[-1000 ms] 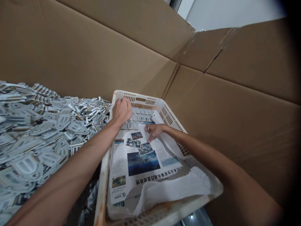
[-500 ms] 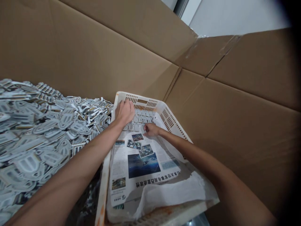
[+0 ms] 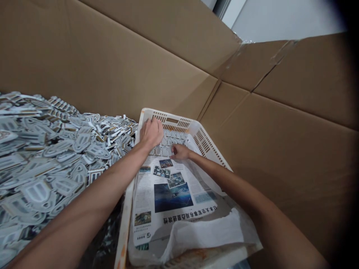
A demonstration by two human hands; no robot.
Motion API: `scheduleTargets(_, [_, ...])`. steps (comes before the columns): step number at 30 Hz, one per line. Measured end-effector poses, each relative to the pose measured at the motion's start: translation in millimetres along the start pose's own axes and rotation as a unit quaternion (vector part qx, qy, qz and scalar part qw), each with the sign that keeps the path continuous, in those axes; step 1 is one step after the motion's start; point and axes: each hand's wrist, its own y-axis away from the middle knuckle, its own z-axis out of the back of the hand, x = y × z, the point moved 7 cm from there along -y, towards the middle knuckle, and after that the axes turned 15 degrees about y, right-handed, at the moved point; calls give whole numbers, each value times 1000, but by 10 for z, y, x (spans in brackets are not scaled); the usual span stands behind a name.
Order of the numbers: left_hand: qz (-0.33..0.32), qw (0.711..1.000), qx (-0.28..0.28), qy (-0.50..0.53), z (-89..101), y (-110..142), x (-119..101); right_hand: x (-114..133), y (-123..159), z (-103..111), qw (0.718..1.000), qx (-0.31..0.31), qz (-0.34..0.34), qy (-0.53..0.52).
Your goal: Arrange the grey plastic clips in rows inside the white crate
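Brown cardboard walls [image 3: 112, 67] enclose the work area on the far and right sides and meet at a creased corner behind the basket; a pale surface [image 3: 291, 18] shows above their upper edge. A heap of loose flat grey-white pieces [image 3: 64, 164] occupies the left side, against the far wall. A white slotted plastic basket [image 3: 127, 216], stained orange-brown in places, stands beside the heap. Its interior is lined with a white sheet [image 3: 207, 229], folded over at the near end, and a printed newspaper [image 3: 185, 220]. Flat pieces in rows [image 3: 168, 139] lie at the far end of the basket. The left hand [image 3: 152, 132] is positioned over the far left corner with fingers curled; its grip is hidden, and whether it contains a piece cannot be determined. The right hand [image 3: 180, 152] is at the near edge of the rows, fingers bent inward; whether this grip is closed on a piece cannot be determined. The left forearm obstructs the view of part of the heap and basket rim; the right forearm crosses the basket's right side.
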Motion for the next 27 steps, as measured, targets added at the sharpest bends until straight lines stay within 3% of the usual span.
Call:
scheduleTargets(9, [5, 1000, 8, -9, 1, -7, -3, -47, -56, -24, 1000, 6, 11, -8])
scheduleTargets(15, [-9, 1000, -20, -16, 11, -6, -27, -113, 41, 336, 999, -34, 12, 7])
scheduleTargets(18, [-28, 997, -72, -3, 173, -5, -138, -60, 156, 551, 997, -61, 33, 41])
scheduleTargets(21, [-34, 995, -92, -37, 518, -31, -216, 69, 274, 682, 992, -79, 73, 60])
scheduleTargets(22, [-23, 995, -66, -69, 646, -50, -195, 120, 312, 712, 991, -86, 83, 62])
scheduleTargets(24, [34, 985, 47, -161, 886, -74, -19, 230, 383, 753, 989, -96, 96, 62])
scheduleTargets(27, [164, 921, 234, -264, 1281, 37, 513, 386, 461, 780, 988, -100, 103, 56])
